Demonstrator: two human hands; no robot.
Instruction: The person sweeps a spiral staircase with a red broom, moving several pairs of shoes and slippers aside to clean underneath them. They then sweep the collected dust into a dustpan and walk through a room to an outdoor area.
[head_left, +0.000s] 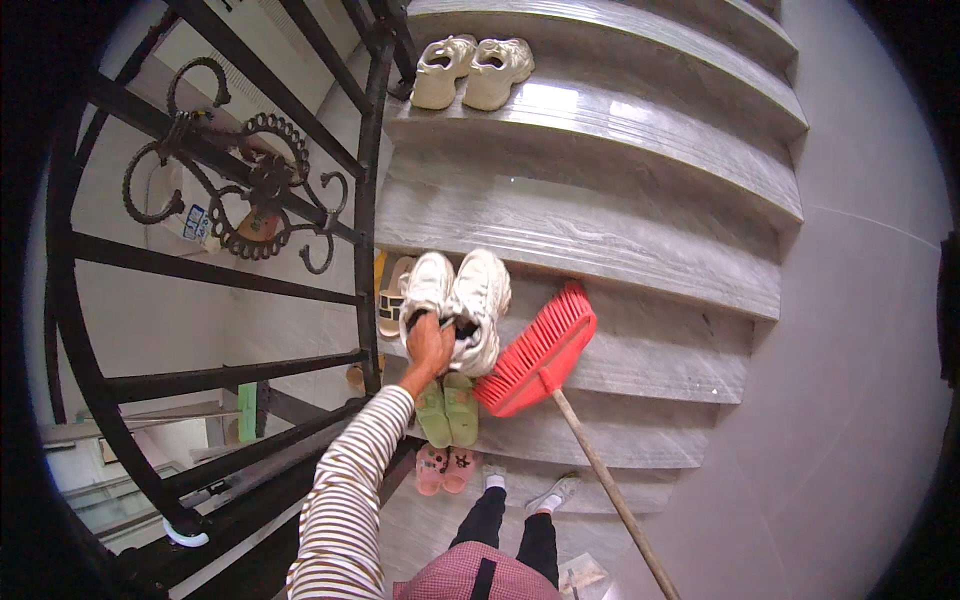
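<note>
My left hand (431, 349), in a striped sleeve, grips a pair of white sneakers (484, 289) by their openings, their toes pointing up the stairs. Whether the soles rest on the step cannot be made out. Just left of the sneakers is a beige slide sandal (391, 307) with a dark-patterned strap, partly covered. Green clogs (459, 420) lie right below the sneakers. My right hand is out of view. A red broom head (544, 360) leans on the steps to the right, its wooden handle (611, 484) running out of the bottom edge.
Grey marble stairs (585, 202) climb ahead, between a black metal railing (367, 202) on the left and a pale wall (862, 300). Cream sneakers (491, 75) stand on a higher step. Pink clogs (445, 469) lie near my feet (553, 495).
</note>
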